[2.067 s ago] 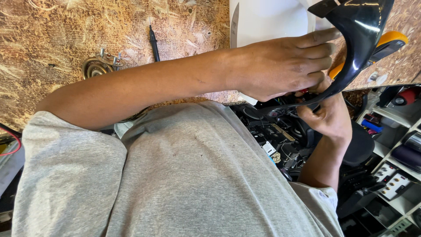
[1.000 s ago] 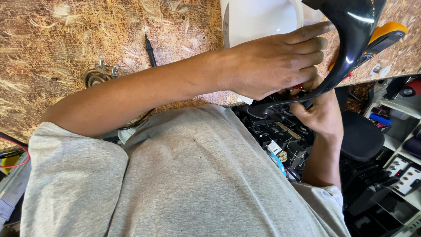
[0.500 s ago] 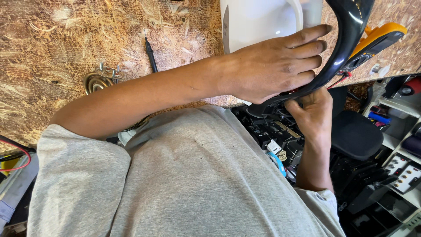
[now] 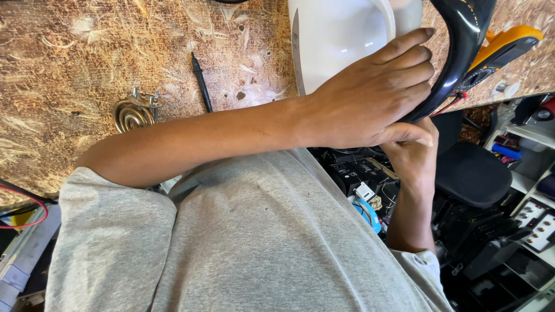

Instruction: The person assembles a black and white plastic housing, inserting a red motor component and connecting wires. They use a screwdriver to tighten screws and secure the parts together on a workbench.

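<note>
Rough chipboard bench top, black padded swivel chair beside white shelving, bright daylight.

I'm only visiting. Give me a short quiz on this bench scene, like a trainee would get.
1. True or false: the left hand holds the black handle.
2. What lies nearest the metal coil? A) black probe B) mug C) spoon
3. Fill in: in the picture, the right hand sits just ___ the left hand.
Key: 1 true; 2 A; 3 below.
</note>
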